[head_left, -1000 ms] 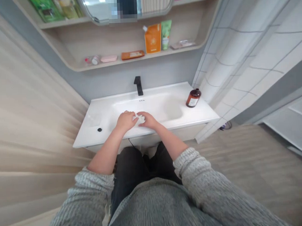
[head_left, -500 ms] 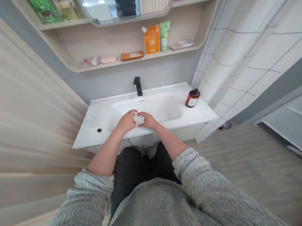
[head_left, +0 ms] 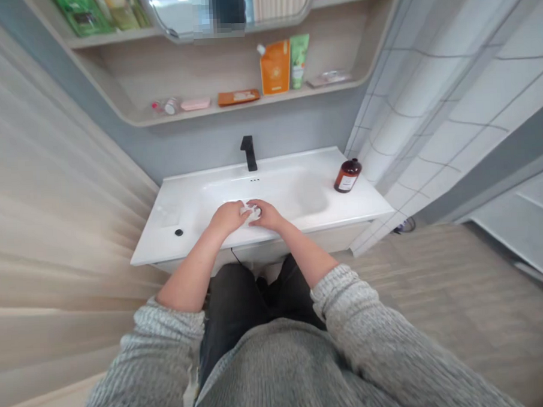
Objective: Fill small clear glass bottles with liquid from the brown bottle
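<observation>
Along the bottom edge of the frame, a grey ribbed knit sweater (head_left: 279, 371) is filling the view, its sleeves sitting pushed up at the elbows. Just above it, dark trousers (head_left: 234, 295) are showing at lower centre.

At the centre, both bare forearms are converging towards a small, white, irregular lump (head_left: 250, 213) — its material is staying too unclear to name. The left hand (head_left: 227, 218) is gripping its left side with thumb and fingers, and the right hand (head_left: 266, 215) is curling its fingers around the right side, so both are grasping it together. The lump is hanging over the near part of a glossy white rectangular washbasin (head_left: 298, 190); whether it is touching the surface cannot be told.

Left of centre, a small round black cap-like piece (head_left: 178, 233) is lying on the basin's flat rim. Right of centre, a dark brown bottle with a white label (head_left: 348, 176) is standing on the rim. Behind the hands, an angular matt-black tap (head_left: 249, 155) is rising.

Across the upper part of the frame, a pale wooden shelf unit (head_left: 180, 69) is holding an upright orange pouch (head_left: 275, 68) and, just beside it, a green tube (head_left: 299, 61) — both are standing under a rounded silver-edged mirror (head_left: 272, 5) at the top.
</observation>
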Available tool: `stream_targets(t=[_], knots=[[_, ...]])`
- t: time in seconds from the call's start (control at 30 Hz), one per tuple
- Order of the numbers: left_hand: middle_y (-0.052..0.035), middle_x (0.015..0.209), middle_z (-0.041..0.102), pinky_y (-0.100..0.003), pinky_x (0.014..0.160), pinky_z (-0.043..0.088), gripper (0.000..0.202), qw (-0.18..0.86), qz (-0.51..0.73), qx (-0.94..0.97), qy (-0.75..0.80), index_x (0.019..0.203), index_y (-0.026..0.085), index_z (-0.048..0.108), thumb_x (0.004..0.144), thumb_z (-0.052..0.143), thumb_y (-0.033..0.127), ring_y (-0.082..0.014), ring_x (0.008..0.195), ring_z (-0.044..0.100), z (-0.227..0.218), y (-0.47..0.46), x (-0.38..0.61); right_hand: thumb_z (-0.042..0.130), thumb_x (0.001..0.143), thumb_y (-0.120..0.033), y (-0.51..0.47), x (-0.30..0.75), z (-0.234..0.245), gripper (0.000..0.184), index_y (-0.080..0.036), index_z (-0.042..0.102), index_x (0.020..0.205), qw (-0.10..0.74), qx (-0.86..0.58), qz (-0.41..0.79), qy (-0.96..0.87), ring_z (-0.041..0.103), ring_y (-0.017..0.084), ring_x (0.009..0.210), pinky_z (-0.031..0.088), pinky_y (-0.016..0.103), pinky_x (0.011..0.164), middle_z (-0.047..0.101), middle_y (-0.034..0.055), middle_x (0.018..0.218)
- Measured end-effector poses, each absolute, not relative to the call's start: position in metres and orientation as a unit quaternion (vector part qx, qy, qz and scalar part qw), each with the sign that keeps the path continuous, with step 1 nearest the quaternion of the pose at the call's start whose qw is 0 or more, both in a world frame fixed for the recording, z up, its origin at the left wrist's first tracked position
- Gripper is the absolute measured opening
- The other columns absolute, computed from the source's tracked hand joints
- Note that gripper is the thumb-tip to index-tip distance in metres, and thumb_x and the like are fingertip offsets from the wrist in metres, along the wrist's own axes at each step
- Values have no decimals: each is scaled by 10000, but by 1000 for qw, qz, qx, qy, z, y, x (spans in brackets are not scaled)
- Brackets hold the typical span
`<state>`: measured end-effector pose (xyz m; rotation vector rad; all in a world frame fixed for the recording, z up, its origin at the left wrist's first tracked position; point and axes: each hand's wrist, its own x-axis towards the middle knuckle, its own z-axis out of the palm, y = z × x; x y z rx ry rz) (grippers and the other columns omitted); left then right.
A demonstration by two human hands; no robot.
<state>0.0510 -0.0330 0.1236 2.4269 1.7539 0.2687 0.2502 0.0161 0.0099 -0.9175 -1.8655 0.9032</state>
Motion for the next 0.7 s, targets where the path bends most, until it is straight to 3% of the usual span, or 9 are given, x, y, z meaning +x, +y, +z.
stream_targets(t=[0.1,0.2,0.3,0.43,0.57,0.7], knots=[[-159,1265,809,-457,1125,585,316,67,86,831,545,1276,199,805,1029,607,212,-342,1211,769,123,-32,50,1015,603,-250,16,250,10,843,-202,767,1407,427,-370,361,-742,737,319,1160,619,448,1005,785,148,1411],[-130,1399,769,-406,1167,565,522,69,106,855,503,1377,223,774,913,608,48,-304,1285,756,124,-33,47,1015,591,-244,16,249,11,852,-193,768,1405,433,-376,372,-730,735,316,1155,615,440,1003,784,155,1417],[-142,1386,774,-420,1124,590,510,62,110,845,519,1435,204,736,932,684,136,-323,1254,764,124,-33,47,1019,583,-254,15,248,12,863,-187,767,1405,440,-373,387,-719,737,305,1128,615,428,983,792,152,1395],[-178,1271,819,-463,1103,594,324,58,75,827,554,1321,169,791,1053,672,304,-361,1215,780,123,-30,49,1014,567,-245,14,249,14,826,-214,786,1360,444,-370,395,-714,732,284,1081,611,417,953,803,128,1370],[-157,1349,818,-451,1166,566,339,71,73,859,502,1348,188,801,1035,683,241,-348,1281,766,130,-27,44,995,548,-236,14,250,17,812,-229,802,1337,437,-370,414,-708,721,264,1063,597,366,872,801,107,1383],[-119,1315,829,-433,1158,572,365,100,80,883,451,1369,226,806,1027,679,256,-323,1233,777,143,-29,35,1007,543,-272,15,254,22,821,-247,812,1340,424,-350,471,-690,716,267,1096,587,344,849,804,79,1384]])
